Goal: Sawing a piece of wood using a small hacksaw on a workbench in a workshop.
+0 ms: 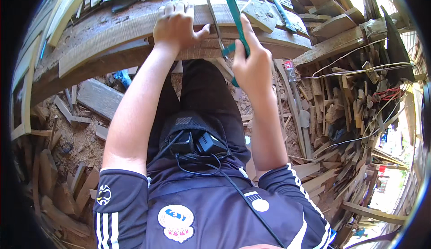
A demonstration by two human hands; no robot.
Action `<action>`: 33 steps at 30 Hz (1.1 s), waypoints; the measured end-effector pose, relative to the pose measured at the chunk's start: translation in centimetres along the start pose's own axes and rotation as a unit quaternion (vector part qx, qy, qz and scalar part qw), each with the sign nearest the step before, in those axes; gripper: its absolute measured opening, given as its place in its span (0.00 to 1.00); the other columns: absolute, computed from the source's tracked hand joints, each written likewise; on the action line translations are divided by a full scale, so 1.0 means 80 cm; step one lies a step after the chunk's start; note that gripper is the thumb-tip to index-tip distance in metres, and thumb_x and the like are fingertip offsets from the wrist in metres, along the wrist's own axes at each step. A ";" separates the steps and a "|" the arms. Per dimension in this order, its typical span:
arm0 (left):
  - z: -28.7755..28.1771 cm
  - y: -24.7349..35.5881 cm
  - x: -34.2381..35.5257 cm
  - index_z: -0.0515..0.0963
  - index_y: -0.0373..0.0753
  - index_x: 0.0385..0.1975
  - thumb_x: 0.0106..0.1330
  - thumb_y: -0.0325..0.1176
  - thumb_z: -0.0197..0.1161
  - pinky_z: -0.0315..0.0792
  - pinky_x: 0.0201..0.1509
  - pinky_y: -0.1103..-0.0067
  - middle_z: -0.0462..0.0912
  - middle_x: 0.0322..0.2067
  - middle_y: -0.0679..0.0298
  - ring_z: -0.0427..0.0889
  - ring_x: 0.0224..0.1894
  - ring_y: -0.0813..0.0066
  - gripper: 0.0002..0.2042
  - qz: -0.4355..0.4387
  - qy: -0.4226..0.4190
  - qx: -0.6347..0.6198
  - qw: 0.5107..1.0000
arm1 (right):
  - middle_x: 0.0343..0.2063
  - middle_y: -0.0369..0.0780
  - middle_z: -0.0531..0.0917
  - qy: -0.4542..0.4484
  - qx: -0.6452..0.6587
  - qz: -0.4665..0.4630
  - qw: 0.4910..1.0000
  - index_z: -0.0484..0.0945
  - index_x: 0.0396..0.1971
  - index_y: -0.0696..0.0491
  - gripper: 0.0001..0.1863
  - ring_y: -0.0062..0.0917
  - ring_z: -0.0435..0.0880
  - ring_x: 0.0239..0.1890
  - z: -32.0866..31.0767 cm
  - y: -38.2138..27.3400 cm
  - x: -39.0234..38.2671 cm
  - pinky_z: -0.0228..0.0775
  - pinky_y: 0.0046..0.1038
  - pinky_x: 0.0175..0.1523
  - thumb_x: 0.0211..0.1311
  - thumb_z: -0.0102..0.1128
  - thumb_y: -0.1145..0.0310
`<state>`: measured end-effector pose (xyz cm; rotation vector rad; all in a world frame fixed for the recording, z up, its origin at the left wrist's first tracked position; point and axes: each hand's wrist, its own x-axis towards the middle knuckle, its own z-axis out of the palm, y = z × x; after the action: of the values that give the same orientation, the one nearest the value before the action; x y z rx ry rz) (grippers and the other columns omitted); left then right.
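Note:
My left hand [175, 31] rests on a pale wooden plank [112, 33] at the top of the view, fingers slightly bent near its far edge and thumb spread. My right hand [251, 64] is closed round the handle end of a green-framed bow saw [231, 2]. Its narrow blade [207, 2] crosses the plank just right of my left thumb. The plank lies on a worn timber bench [58, 87]. Behind the saw are a loose board piece [262, 17] and a blue-handled tool [283, 15].
Offcuts and sawdust [67, 186] cover the ground around my legs. Stacked timber scraps [345, 96], with pale cables [336, 76] strung across them, fill the right side. A blue crumpled item [123, 77] lies under the bench. Devices in a mesh pouch [208, 143] hang at my waist.

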<state>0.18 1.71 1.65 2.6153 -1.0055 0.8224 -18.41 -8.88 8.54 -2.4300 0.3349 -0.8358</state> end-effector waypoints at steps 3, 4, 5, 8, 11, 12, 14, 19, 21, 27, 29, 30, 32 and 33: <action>-0.005 0.004 0.002 0.82 0.37 0.59 0.62 0.65 0.63 0.75 0.62 0.62 0.84 0.50 0.56 0.80 0.56 0.55 0.36 0.004 -0.013 0.006 1.000 | 0.28 0.57 0.85 0.013 -0.004 -0.007 1.000 0.71 0.70 0.57 0.29 0.48 0.86 0.27 0.010 0.016 0.006 0.77 0.37 0.36 0.69 0.56 0.80; -0.006 0.003 0.001 0.82 0.39 0.58 0.62 0.65 0.62 0.75 0.63 0.62 0.84 0.51 0.56 0.80 0.57 0.55 0.36 -0.007 -0.008 0.003 1.000 | 0.28 0.57 0.85 0.009 -0.002 -0.007 1.000 0.71 0.70 0.57 0.29 0.48 0.86 0.27 0.006 0.012 -0.004 0.77 0.37 0.36 0.69 0.56 0.80; -0.008 0.005 0.003 0.82 0.39 0.58 0.62 0.65 0.62 0.75 0.63 0.62 0.84 0.51 0.56 0.80 0.57 0.55 0.36 -0.010 -0.013 0.000 1.000 | 0.37 0.58 0.86 0.002 0.023 0.020 1.000 0.71 0.70 0.57 0.29 0.48 0.88 0.34 -0.009 0.006 -0.022 0.78 0.35 0.39 0.69 0.56 0.81; -0.017 0.005 0.006 0.81 0.41 0.60 0.63 0.67 0.60 0.77 0.62 0.61 0.84 0.53 0.57 0.79 0.59 0.55 0.37 0.000 -0.004 0.026 1.000 | 0.60 0.56 0.81 -0.036 0.059 0.090 0.994 0.72 0.70 0.57 0.30 0.41 0.86 0.58 -0.077 -0.019 -0.077 0.80 0.31 0.52 0.67 0.55 0.84; -0.015 0.004 0.008 0.79 0.40 0.62 0.64 0.67 0.60 0.77 0.62 0.61 0.84 0.53 0.56 0.80 0.59 0.54 0.38 0.004 -0.011 0.027 1.000 | 0.60 0.43 0.84 -0.048 0.047 0.128 0.989 0.73 0.71 0.50 0.31 0.10 0.79 0.21 -0.113 -0.028 -0.112 0.73 0.17 0.26 0.70 0.54 0.85; -0.015 0.002 0.006 0.79 0.40 0.62 0.64 0.67 0.60 0.77 0.62 0.61 0.84 0.53 0.56 0.80 0.59 0.54 0.38 0.004 -0.010 0.028 1.000 | 0.60 0.43 0.84 -0.047 0.048 0.127 0.990 0.73 0.71 0.50 0.31 0.10 0.79 0.21 -0.111 -0.028 -0.110 0.73 0.17 0.26 0.70 0.54 0.85; -0.014 0.006 0.007 0.80 0.38 0.61 0.63 0.67 0.60 0.76 0.63 0.61 0.84 0.52 0.55 0.80 0.58 0.54 0.38 -0.006 -0.023 0.023 0.999 | 0.52 0.55 0.86 -0.037 0.044 0.094 0.994 0.74 0.70 0.54 0.31 0.27 0.91 0.33 -0.099 -0.036 -0.087 0.78 0.29 0.39 0.66 0.56 0.85; -0.012 0.006 0.004 0.80 0.36 0.58 0.63 0.66 0.60 0.75 0.62 0.61 0.84 0.49 0.52 0.80 0.57 0.53 0.37 0.001 0.002 0.025 1.000 | 0.22 0.58 0.81 -0.041 -0.010 -0.008 0.999 0.71 0.70 0.55 0.29 0.53 0.83 0.25 -0.007 -0.006 0.012 0.73 0.47 0.38 0.68 0.57 0.76; -0.012 0.008 0.005 0.80 0.36 0.58 0.64 0.66 0.60 0.75 0.62 0.61 0.84 0.50 0.52 0.80 0.57 0.53 0.37 0.002 -0.025 0.018 1.000 | 0.22 0.58 0.81 -0.032 -0.006 -0.013 0.999 0.72 0.70 0.55 0.29 0.53 0.83 0.25 -0.007 0.002 0.018 0.74 0.47 0.38 0.68 0.57 0.77; -0.019 0.005 0.006 0.79 0.38 0.62 0.64 0.67 0.59 0.75 0.63 0.62 0.84 0.54 0.54 0.80 0.59 0.54 0.39 -0.009 -0.038 0.029 0.999 | 0.39 0.55 0.88 -0.073 0.006 0.078 0.994 0.73 0.70 0.54 0.32 0.23 0.78 0.19 -0.122 -0.051 -0.082 0.72 0.28 0.32 0.64 0.56 0.86; -0.016 0.004 0.005 0.79 0.39 0.62 0.64 0.68 0.59 0.75 0.63 0.62 0.83 0.55 0.56 0.79 0.60 0.54 0.39 -0.013 -0.016 0.021 1.000 | 0.42 0.52 0.88 -0.069 0.039 0.176 0.981 0.74 0.70 0.53 0.32 0.18 0.77 0.21 -0.152 -0.075 -0.102 0.71 0.24 0.31 0.64 0.56 0.86; -0.015 0.004 0.006 0.78 0.39 0.63 0.64 0.67 0.59 0.75 0.63 0.61 0.83 0.56 0.56 0.79 0.60 0.54 0.39 -0.013 -0.026 0.018 0.999 | 0.42 0.52 0.88 -0.072 0.036 0.177 0.981 0.74 0.70 0.53 0.32 0.18 0.77 0.21 -0.150 -0.075 -0.098 0.71 0.24 0.31 0.64 0.56 0.86; -0.015 0.007 0.009 0.80 0.37 0.60 0.64 0.67 0.59 0.74 0.64 0.61 0.83 0.55 0.55 0.80 0.59 0.54 0.38 -0.001 -0.029 0.012 1.000 | 0.40 0.49 0.89 -0.075 0.049 0.187 0.978 0.74 0.70 0.53 0.32 0.17 0.76 0.22 -0.135 -0.066 -0.071 0.71 0.23 0.31 0.65 0.55 0.85; -0.015 0.006 0.008 0.80 0.37 0.60 0.64 0.67 0.59 0.74 0.64 0.61 0.83 0.55 0.55 0.80 0.59 0.54 0.38 0.002 -0.022 0.012 1.000 | 0.39 0.49 0.88 -0.072 0.011 0.123 0.990 0.74 0.70 0.54 0.31 0.16 0.74 0.21 -0.114 -0.046 -0.053 0.70 0.24 0.30 0.66 0.56 0.82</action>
<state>-0.23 1.44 2.99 2.6645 -1.0195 0.7856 -27.23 -7.98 14.52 -2.3517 0.5549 -0.5507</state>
